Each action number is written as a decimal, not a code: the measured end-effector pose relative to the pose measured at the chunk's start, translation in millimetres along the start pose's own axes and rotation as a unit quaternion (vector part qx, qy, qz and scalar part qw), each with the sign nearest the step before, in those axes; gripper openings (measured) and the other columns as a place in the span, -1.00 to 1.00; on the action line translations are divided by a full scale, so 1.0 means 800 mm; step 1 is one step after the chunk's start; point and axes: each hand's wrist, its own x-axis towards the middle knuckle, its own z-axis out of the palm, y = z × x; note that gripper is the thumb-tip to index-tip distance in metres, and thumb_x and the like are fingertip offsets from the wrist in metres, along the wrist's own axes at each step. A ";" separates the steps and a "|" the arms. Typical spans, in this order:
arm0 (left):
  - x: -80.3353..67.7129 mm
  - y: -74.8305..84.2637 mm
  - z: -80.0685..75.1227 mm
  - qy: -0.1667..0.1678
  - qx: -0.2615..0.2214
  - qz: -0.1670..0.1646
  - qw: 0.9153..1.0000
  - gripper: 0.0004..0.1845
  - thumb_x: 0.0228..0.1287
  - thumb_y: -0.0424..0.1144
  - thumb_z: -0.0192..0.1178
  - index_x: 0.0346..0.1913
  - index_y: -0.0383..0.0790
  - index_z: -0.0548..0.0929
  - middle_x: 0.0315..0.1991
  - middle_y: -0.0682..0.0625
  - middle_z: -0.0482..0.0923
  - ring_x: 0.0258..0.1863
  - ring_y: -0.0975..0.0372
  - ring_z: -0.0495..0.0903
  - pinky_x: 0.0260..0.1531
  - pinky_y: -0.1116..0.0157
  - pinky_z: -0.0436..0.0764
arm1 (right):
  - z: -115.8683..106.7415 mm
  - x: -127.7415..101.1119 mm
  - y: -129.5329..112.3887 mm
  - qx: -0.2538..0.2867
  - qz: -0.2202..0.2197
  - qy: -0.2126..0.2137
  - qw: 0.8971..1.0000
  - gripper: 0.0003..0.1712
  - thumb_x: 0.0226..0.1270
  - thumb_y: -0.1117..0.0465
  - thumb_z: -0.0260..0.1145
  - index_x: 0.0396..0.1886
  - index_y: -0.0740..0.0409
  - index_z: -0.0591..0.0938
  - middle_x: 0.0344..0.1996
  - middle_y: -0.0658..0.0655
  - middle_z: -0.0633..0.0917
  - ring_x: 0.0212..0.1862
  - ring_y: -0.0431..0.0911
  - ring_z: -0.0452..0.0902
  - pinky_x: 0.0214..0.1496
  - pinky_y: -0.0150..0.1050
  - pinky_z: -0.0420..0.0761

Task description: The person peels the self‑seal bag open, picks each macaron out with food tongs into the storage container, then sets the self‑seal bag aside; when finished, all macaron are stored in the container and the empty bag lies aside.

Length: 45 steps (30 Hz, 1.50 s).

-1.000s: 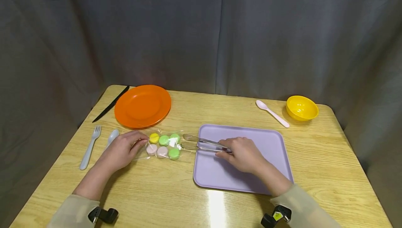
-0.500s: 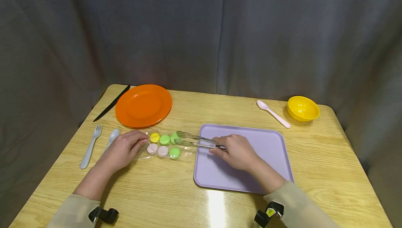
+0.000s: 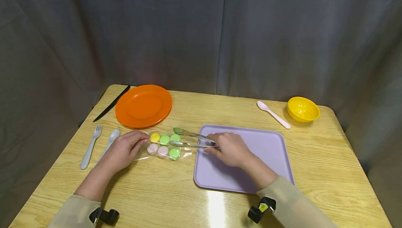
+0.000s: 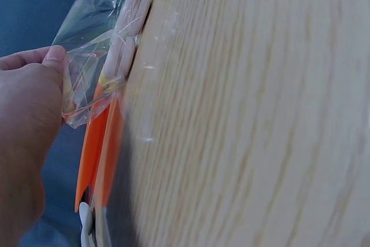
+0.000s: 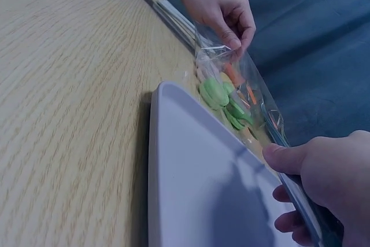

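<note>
Pinching L end of clear bag (image 3: 164, 146) w/ thumb & fingers of L hand (image 3: 125, 147), w/ 6 macarons (image 3: 163, 151) (1 yellow, 3 green, 2 pink) inside, on table (image 3: 157, 189) in front of orange plate (image 3: 143, 106) & L of lilac tray (image 3: 260, 147), w/ fork (image 3: 91, 148) & grey spoon (image 3: 113, 135) farther L. Gripping metal tongs (image 3: 196, 145) in R hand (image 3: 230, 149) above tray's L side, w/ tips spread at bag's R half; can't quite tell thru glare whether inside bag or above it.

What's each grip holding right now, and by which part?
Left grip: the clear bag, pinched at its left end. Right grip: the tongs, held toward the end farther from the bag.
</note>
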 end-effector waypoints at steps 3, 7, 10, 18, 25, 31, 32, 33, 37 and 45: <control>0.000 0.000 0.001 0.000 0.000 0.000 1.000 -0.85 0.37 -0.39 0.44 -0.08 -0.11 0.77 -0.14 0.13 0.73 -0.16 0.23 0.72 -0.13 0.10 0.77 | 0.001 0.001 0.000 -0.009 -0.001 -0.007 1.000 -0.61 0.42 -0.15 0.49 -0.04 0.04 0.76 -0.48 -0.16 0.59 -0.36 -0.13 0.60 -0.38 -0.03 0.59; 0.000 0.001 0.001 -0.003 0.001 -0.003 1.000 -0.85 0.37 -0.38 0.45 -0.07 -0.11 0.77 -0.14 0.13 0.74 -0.14 0.21 0.73 -0.10 0.08 0.76 | 0.004 0.002 0.000 -0.011 -0.004 -0.015 1.000 -0.66 0.42 -0.14 0.49 -0.10 0.01 0.75 -0.53 -0.17 0.53 -0.42 -0.17 0.52 -0.41 -0.07 0.55; 0.000 0.002 0.000 -0.007 0.006 -0.007 1.000 -0.86 0.39 -0.35 0.44 -0.06 -0.11 0.78 -0.12 0.11 0.75 -0.11 0.18 0.74 -0.07 0.06 0.76 | 0.003 0.001 0.000 -0.008 -0.005 -0.013 1.000 -0.72 0.43 -0.12 0.49 -0.19 -0.04 0.73 -0.57 -0.18 0.49 -0.47 -0.19 0.44 -0.46 -0.11 0.49; 0.002 0.001 -0.003 -0.016 0.016 -0.014 1.000 -0.88 0.41 -0.33 0.43 -0.06 -0.12 0.79 -0.11 0.09 0.75 -0.11 0.15 0.74 -0.06 0.02 0.76 | -0.002 -0.006 0.004 -0.011 -0.022 -0.006 1.000 -0.75 0.44 -0.09 0.48 -0.20 -0.05 0.71 -0.53 -0.19 0.53 -0.47 -0.19 0.48 -0.45 -0.11 0.51; 0.001 0.000 -0.003 -0.023 0.019 -0.020 0.999 -0.91 0.44 -0.32 0.40 -0.06 -0.12 0.79 -0.11 0.07 0.76 -0.10 0.11 0.75 -0.06 -0.01 0.75 | -0.017 -0.027 0.012 -0.019 -0.027 -0.005 0.999 -0.68 0.44 -0.07 0.49 -0.03 0.02 0.76 -0.39 -0.18 0.70 -0.35 -0.14 0.66 -0.34 -0.03 0.63; 0.002 0.002 -0.002 -0.026 0.020 -0.020 0.999 -0.90 0.44 -0.34 0.40 -0.06 -0.12 0.79 -0.11 0.07 0.76 -0.10 0.11 0.75 -0.06 -0.02 0.75 | -0.035 -0.053 0.024 -0.028 -0.010 0.001 1.000 -0.64 0.44 -0.08 0.49 0.04 0.04 0.77 -0.26 -0.09 0.77 -0.32 -0.12 0.66 -0.32 -0.01 0.64; 0.002 0.002 -0.002 -0.026 0.019 -0.020 0.999 -0.90 0.44 -0.34 0.40 -0.06 -0.12 0.79 -0.11 0.07 0.76 -0.10 0.11 0.75 -0.07 -0.02 0.75 | -0.038 -0.057 0.026 -0.027 -0.006 0.003 1.000 -0.64 0.44 -0.08 0.49 0.03 0.04 0.77 -0.26 -0.10 0.77 -0.34 -0.13 0.64 -0.35 -0.03 0.62; 0.002 0.003 -0.003 -0.027 0.019 -0.020 0.999 -0.89 0.44 -0.35 0.40 -0.06 -0.12 0.79 -0.11 0.07 0.76 -0.10 0.11 0.75 -0.07 -0.02 0.75 | -0.040 -0.061 0.029 -0.025 -0.001 0.005 1.000 -0.65 0.44 -0.08 0.49 0.02 0.04 0.77 -0.29 -0.12 0.76 -0.37 -0.15 0.61 -0.37 -0.05 0.60; 0.002 0.003 -0.003 -0.027 0.018 -0.018 0.999 -0.89 0.43 -0.35 0.41 -0.06 -0.14 0.79 -0.11 0.07 0.76 -0.11 0.11 0.75 -0.07 -0.02 0.75 | -0.053 -0.075 0.039 -0.017 0.014 0.018 1.000 -0.71 0.41 -0.07 0.52 -0.06 0.00 0.76 -0.38 -0.23 0.69 -0.45 -0.21 0.50 -0.47 -0.15 0.50; 0.004 0.006 -0.005 -0.025 0.021 -0.016 0.999 -0.90 0.43 -0.34 0.41 -0.07 -0.14 0.80 -0.12 0.06 0.76 -0.11 0.11 0.75 -0.08 -0.03 0.75 | -0.072 -0.100 0.065 -0.027 0.032 0.041 0.998 -0.77 0.40 -0.02 0.54 -0.13 -0.02 0.76 -0.43 -0.27 0.66 -0.47 -0.25 0.50 -0.47 -0.14 0.50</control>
